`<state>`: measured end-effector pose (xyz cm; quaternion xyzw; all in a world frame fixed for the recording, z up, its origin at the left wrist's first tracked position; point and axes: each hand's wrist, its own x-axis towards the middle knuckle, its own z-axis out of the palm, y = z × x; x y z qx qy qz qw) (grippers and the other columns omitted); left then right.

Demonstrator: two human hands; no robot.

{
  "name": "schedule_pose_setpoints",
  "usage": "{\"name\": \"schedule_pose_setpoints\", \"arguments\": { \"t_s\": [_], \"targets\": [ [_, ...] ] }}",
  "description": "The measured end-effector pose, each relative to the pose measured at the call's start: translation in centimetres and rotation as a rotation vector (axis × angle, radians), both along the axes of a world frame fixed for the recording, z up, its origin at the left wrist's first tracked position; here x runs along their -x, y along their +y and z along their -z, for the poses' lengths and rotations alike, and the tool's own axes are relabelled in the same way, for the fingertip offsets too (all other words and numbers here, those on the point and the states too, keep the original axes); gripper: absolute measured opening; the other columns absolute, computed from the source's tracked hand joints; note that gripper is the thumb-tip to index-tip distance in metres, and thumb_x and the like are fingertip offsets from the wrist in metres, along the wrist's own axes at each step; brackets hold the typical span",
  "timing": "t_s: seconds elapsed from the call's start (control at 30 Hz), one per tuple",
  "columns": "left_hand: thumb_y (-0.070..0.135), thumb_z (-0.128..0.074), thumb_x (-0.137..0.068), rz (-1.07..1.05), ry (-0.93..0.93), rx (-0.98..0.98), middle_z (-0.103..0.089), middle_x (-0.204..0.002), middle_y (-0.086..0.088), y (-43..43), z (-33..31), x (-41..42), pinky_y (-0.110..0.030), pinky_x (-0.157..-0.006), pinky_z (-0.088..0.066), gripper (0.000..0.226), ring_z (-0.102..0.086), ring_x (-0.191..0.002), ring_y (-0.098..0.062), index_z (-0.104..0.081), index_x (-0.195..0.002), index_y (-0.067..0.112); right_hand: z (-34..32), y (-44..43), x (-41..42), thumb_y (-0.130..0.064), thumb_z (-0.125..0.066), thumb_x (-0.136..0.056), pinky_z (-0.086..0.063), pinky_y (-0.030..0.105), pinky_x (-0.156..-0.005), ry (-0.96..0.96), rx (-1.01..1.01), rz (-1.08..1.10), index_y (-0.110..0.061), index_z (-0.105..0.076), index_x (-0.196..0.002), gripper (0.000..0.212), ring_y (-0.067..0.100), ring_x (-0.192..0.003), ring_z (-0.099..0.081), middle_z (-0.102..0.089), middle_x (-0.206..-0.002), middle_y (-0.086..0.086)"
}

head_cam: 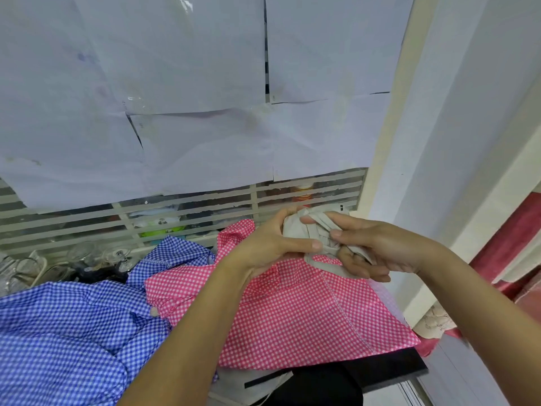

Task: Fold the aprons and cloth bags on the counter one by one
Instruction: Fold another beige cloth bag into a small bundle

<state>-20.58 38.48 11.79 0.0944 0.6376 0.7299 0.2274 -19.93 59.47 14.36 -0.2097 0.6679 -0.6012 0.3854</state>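
Note:
A small beige cloth bag (295, 228), bunched into a compact bundle with its straps wound about it, is held in the air above the counter. My left hand (275, 244) grips its left side, thumb stretched across the front. My right hand (369, 250) pinches the bundle's right side, with a strap looping under its fingers. Below them a pink gingham apron (292, 315) lies spread and rumpled on the counter. A blue gingham apron (73, 326) lies crumpled to its left, overlapping it.
The dark counter edge (404, 367) shows at the lower right, with another pale cloth (248, 385) under the pink apron. Glassware (87, 259) stands at the back left. A paper-covered window (175, 98) is behind, and a white wall (453, 142) at right.

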Motion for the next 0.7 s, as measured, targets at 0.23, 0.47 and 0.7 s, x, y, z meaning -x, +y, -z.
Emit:
{"name": "schedule_pose_setpoints", "arguments": {
  "t_s": [0.23, 0.47, 0.7],
  "targets": [
    [0.008, -0.073, -0.080, -0.109, 0.268, 0.171, -0.066, -0.101, 0.005, 1.4, 1.0, -0.5, -0.030, -0.077, -0.058, 0.038, -0.066, -0.091, -0.014, -0.057, -0.112, 0.022, -0.9, 1.9, 2.8, -0.029, -0.049, -0.095, -0.032, 0.013, -0.032, -0.216, 0.331, 0.031, -0.009, -0.051, -0.136, 0.046, 0.006, -0.030, -0.036, -0.056, -0.052, 0.007],
    [0.007, -0.068, -0.073, -0.117, 0.073, -0.232, -0.069, -0.097, -0.002, 1.1, 1.6, -0.3, -0.032, -0.073, -0.059, 0.039, -0.068, -0.088, -0.020, -0.058, -0.110, 0.017, 7.2, 0.2, 2.6, -0.005, -0.049, -0.098, -0.047, 0.023, -0.040, -0.850, 0.880, 0.139, 0.011, -0.059, -0.115, 0.025, 0.021, -0.044, -0.058, -0.061, -0.062, 0.016],
    [0.015, -0.057, -0.092, -0.367, -0.217, -0.452, -0.073, -0.088, -0.011, 2.2, 2.3, 0.8, -0.024, -0.060, -0.058, 0.020, -0.069, -0.071, -0.016, -0.064, -0.104, 0.001, 10.1, -6.0, -2.4, -0.026, -0.091, -0.058, -0.041, 0.014, -0.039, -0.528, 0.808, 0.515, -0.007, -0.063, -0.075, 0.038, 0.005, -0.041, -0.042, -0.045, -0.053, -0.001]
  ]
}}
